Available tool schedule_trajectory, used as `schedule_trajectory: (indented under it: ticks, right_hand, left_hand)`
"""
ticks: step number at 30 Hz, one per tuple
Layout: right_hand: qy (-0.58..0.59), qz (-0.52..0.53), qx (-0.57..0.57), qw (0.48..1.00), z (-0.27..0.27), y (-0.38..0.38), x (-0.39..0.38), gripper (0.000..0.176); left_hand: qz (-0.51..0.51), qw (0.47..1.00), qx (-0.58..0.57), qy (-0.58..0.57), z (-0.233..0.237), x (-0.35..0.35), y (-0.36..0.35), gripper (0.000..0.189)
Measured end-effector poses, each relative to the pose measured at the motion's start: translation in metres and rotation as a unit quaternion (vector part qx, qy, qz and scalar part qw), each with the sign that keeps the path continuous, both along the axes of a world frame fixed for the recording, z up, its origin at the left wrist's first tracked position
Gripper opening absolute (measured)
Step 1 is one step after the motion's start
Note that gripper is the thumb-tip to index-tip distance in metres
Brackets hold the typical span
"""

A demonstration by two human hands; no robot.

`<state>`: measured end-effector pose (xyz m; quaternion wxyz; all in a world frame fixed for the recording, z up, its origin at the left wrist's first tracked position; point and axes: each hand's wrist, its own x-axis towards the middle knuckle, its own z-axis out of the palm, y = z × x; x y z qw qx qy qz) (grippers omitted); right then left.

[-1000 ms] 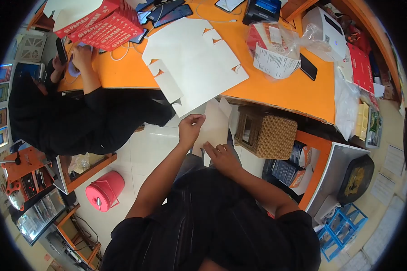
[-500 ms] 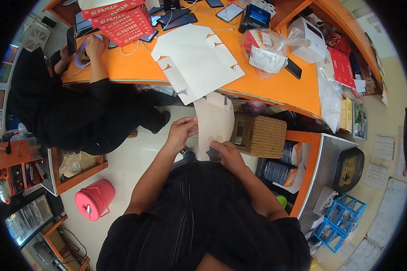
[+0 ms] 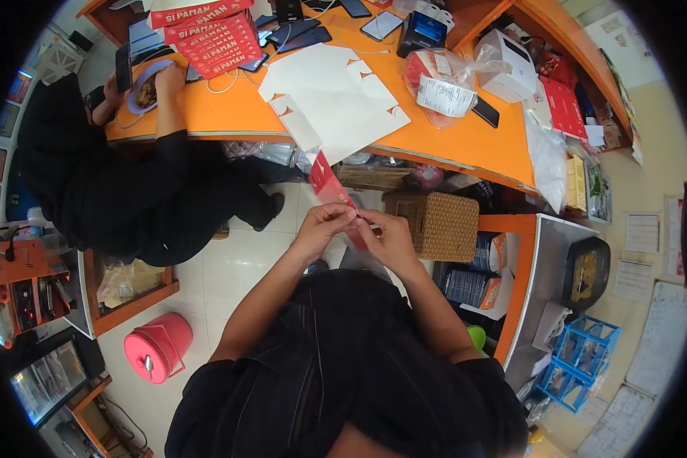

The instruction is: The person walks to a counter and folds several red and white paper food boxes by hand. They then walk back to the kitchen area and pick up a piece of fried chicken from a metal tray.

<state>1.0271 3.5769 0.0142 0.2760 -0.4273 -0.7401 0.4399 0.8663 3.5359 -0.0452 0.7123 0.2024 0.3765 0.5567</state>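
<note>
You're in bright, even light, the tabletop (image 3: 450, 146) curving with wide-lens distortion, black corners closing in, slight blur softening your red card (image 3: 328, 183)!

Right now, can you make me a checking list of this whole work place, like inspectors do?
Surface: orange table, crowded along its far side.
Job's things: red card, partly blurred; cut white sheet lying flat, one corner over the table's near edge.
Clutter: stacked red boxes, phones, and a bagged package with a paper slip, print too small to read.
Hands: left hand and right hand close together, pinching the red card.
Cables: pale cable near the phones.
Surroundings: another person at the table; pink bucket on the floor.
</note>
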Motion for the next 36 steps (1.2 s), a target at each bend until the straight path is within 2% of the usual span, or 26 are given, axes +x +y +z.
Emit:
schedule_trajectory:
  ticks: [5, 13, 17, 19, 23, 26, 27, 28, 29, 31, 32, 33, 34, 36]
  right_hand:
    - [0.028, 0.002, 0.045, 0.999, 0.001, 0.001, 0.0, 0.016]
    - [0.069, -0.047, -0.065, 0.994, 0.002, -0.003, -0.005, 0.014]
    - [0.127, -0.047, -0.132, 0.982, -0.002, 0.0, -0.008, 0.016]
    - [0.165, -0.05, -0.195, 0.966, 0.008, 0.002, -0.009, 0.017]
    - [0.189, -0.065, -0.243, 0.949, 0.013, 0.006, -0.007, 0.018]
    - [0.189, -0.063, -0.228, 0.953, 0.022, 0.004, -0.012, 0.017]
    - [0.122, -0.028, -0.092, 0.988, 0.029, 0.003, -0.015, 0.015]
    - [0.051, 0.007, 0.045, 0.998, 0.033, 0.001, -0.017, 0.012]
    - [0.05, 0.006, 0.046, 0.998, 0.03, 0.0, -0.017, 0.012]
    - [-0.101, 0.055, 0.273, 0.955, 0.021, -0.003, -0.018, 0.015]
    - [-0.102, 0.049, 0.277, 0.954, 0.023, -0.005, -0.019, 0.015]
    - [-0.147, 0.081, 0.303, 0.938, 0.026, -0.007, -0.02, 0.018]
    - [-0.195, 0.106, 0.334, 0.916, 0.03, -0.004, -0.02, 0.021]
    - [-0.219, 0.149, 0.356, 0.896, 0.027, -0.002, -0.017, 0.025]
  left_hand:
    - [0.015, 0.998, 0.047, 0.045, 0.023, -0.006, 0.002, 0.016]
    - [0.041, 0.971, 0.108, 0.208, 0.034, -0.003, 0.001, 0.013]
    - [0.054, 0.967, 0.097, 0.23, 0.044, -0.004, 0.001, 0.014]
    - [0.038, 0.971, 0.089, 0.221, 0.052, -0.007, 0.004, 0.015]
    - [0.018, 0.979, 0.089, 0.185, 0.059, -0.015, 0.007, 0.015]
    - [0.039, 0.972, 0.106, 0.204, 0.068, -0.015, 0.007, 0.018]
    - [0.025, 0.968, 0.091, 0.231, 0.07, -0.015, 0.007, 0.019]
    - [0.01, 0.963, 0.077, 0.257, 0.073, -0.016, 0.007, 0.021]
    - [0.009, 0.963, 0.078, 0.257, 0.08, -0.016, 0.007, 0.021]
    - [-0.029, 0.897, 0.014, 0.441, 0.096, -0.019, 0.002, 0.018]
    - [-0.031, 0.896, 0.021, 0.442, 0.099, -0.02, -0.002, 0.018]
    - [-0.002, 0.777, 0.104, 0.621, 0.102, -0.021, -0.006, 0.015]
    - [0.039, 0.615, 0.191, 0.764, 0.106, -0.023, -0.005, 0.013]
    - [0.065, 0.564, 0.263, 0.78, 0.123, -0.026, -0.003, 0.01]
